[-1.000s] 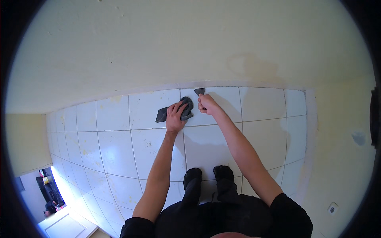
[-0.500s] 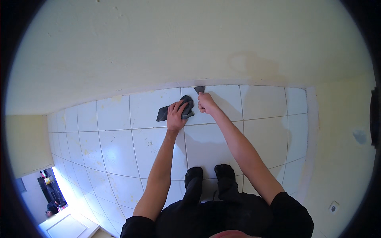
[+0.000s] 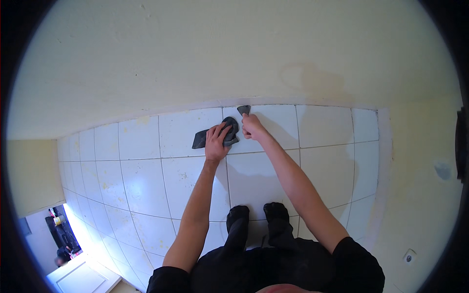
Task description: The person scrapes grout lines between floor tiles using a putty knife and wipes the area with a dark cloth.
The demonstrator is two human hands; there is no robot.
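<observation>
My right hand (image 3: 251,127) is closed around a small scraper (image 3: 244,110) with a dark, flared blade. The blade rests at the seam where the tiles meet the wall's low pale strip; its handle is mostly hidden in my fist. Just to the left, my left hand (image 3: 216,141) presses down on a bunched dark grey cloth (image 3: 230,122), fingers bent over it. One flat end of that cloth sticks out left of the hand, lying on a white floor tile (image 3: 190,122).
A pale wall (image 3: 220,53) rises right beyond the hands, with another wall (image 3: 415,195) at the right bearing a socket (image 3: 409,257). My dark-socked feet (image 3: 238,215) stand on the tiles. Yellowish specks mark the left tiles. At lower left are a white door (image 3: 83,278) and a doorway.
My right hand and the scraper have shifted slightly left along the wall seam. My left hand and the cloth have stayed in place.
</observation>
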